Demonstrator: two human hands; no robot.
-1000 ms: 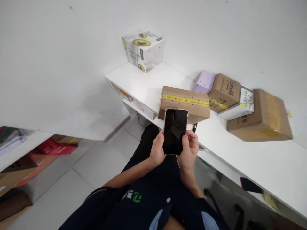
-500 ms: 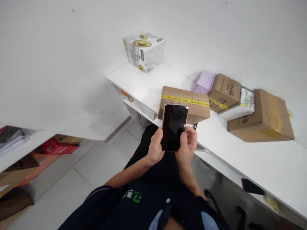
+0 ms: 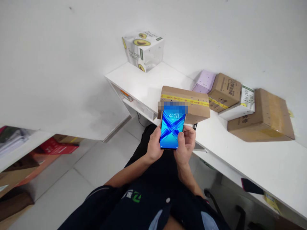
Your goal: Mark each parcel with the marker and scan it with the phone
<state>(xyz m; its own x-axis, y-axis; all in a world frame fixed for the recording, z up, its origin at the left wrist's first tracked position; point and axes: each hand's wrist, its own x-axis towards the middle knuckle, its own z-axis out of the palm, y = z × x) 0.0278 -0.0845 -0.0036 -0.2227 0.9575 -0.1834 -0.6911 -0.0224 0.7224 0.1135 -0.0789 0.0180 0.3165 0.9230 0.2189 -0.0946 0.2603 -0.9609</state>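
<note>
A smartphone is held upright between my two hands, its screen lit blue and showing the time 4:18. Along its left edge my left hand is closed on it, fingers mostly hidden behind. On the other edge my right hand grips it, the thumb lying at the screen's lower right and the fingers curled beside and behind. Just beyond the phone, a brown cardboard box with yellow printed tape rests at the desk's near edge, partly covered by the phone.
The white desk runs to the right along the wall. On it stand an avocado-printed box, a purple box, a brown carton, a white box and a large carton. Shelves with a red box are at left.
The phone's screen has gone from black to lit, showing a blue lock screen. Both hands and the phone have shifted very slightly left.
</note>
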